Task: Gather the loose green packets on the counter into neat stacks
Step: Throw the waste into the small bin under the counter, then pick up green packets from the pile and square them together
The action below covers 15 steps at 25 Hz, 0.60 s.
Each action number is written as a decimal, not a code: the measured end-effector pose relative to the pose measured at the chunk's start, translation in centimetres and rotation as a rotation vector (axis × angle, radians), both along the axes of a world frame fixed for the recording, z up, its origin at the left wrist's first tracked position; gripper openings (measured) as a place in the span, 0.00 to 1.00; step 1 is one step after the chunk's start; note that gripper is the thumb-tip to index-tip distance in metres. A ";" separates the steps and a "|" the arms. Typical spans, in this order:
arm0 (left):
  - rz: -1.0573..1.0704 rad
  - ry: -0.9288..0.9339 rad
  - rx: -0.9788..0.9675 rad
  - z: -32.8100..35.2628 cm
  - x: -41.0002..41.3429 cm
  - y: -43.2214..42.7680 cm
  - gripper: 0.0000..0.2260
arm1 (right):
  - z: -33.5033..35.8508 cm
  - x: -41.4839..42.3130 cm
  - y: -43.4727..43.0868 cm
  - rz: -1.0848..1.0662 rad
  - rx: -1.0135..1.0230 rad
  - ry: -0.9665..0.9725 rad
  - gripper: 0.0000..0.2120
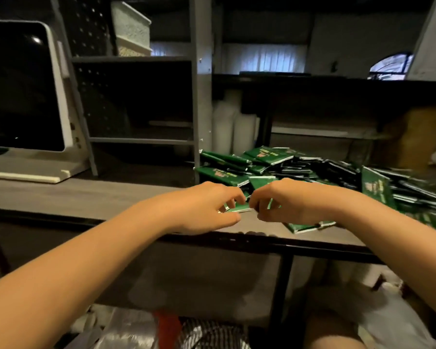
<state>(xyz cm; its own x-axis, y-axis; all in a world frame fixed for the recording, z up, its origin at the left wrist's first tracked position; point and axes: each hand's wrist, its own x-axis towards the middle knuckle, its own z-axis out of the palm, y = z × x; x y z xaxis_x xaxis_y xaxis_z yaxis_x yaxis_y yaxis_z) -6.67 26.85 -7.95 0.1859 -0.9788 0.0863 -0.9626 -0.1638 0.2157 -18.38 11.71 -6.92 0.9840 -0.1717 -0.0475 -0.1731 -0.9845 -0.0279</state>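
Pinches a flat green packet [239,209] in the curled fingers of left hand [204,205] and right hand [290,201], at the grey counter [86,195], near the big messy packet pile [300,167].

— How are the arms dressed?
— Left forearm [86,260] and right forearm [393,238] bare; left hand [207,205] and right hand [285,202] bare too.
— Lower down?
— Striped black-and-white fabric [212,333], maybe clothing; too blurred to tell.

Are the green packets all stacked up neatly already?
No, most of the green packets lie tumbled in a messy heap on the counter.
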 end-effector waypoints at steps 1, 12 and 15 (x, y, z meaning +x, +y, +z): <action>-0.012 -0.020 -0.024 0.5 -0.1 -1.3 0.16 | 0.5 -0.3 -1.3 -0.018 0.004 -0.024 0.13; 0.114 -0.160 -0.125 1.3 4.7 -17.2 0.20 | 1.7 2.0 -15.7 -0.258 0.087 -0.388 0.11; 0.339 -0.119 -0.055 0.7 7.0 -21.0 0.26 | 0.3 4.3 -18.1 -0.311 0.041 -0.513 0.13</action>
